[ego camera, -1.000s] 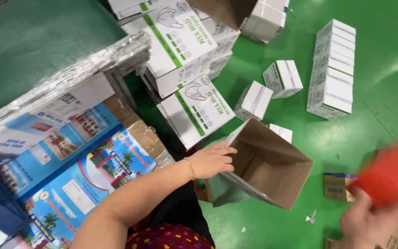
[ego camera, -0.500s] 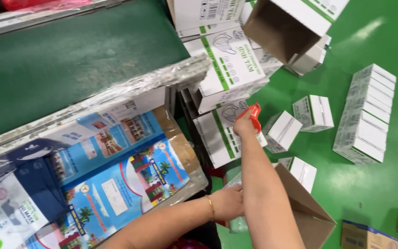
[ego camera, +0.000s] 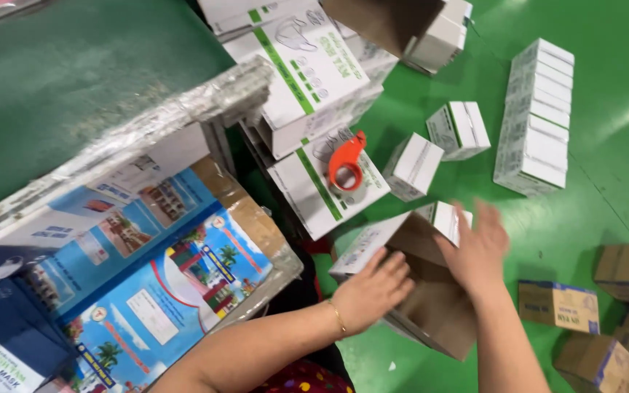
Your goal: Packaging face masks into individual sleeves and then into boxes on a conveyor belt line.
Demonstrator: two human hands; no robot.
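Two hands on one carton point(ego camera: 431, 291), brown cardboard, lying tilted on the green floor point(ego camera: 606, 182) beside the stacked white cases point(ego camera: 314, 73).

Left hand point(ego camera: 373, 291): fingers together, flat on the near flap, pressing, not gripping. Right hand point(ego camera: 478, 247): fingers spread wide, palm over the far top edge, nothing closed in it.

Carton flaps appear partly open; contents not visible. A small white box point(ego camera: 449, 218) sits just behind it, touching or nearly so; cannot tell which.

Red tape dispenser point(ego camera: 347, 164) rests on a white case with a green stripe, apart from both hands.

Handling, judged: thin corrugated board, light if unfilled, walls flex under a palm, flaps spring back. Surface dry, not slippery. Best hold looks to be at the corners or along folded edges, where the board is stiffest; mid-panel pressure would likely buckle it.

Other small brown boxes point(ego camera: 558, 306) lie well apart on the right.
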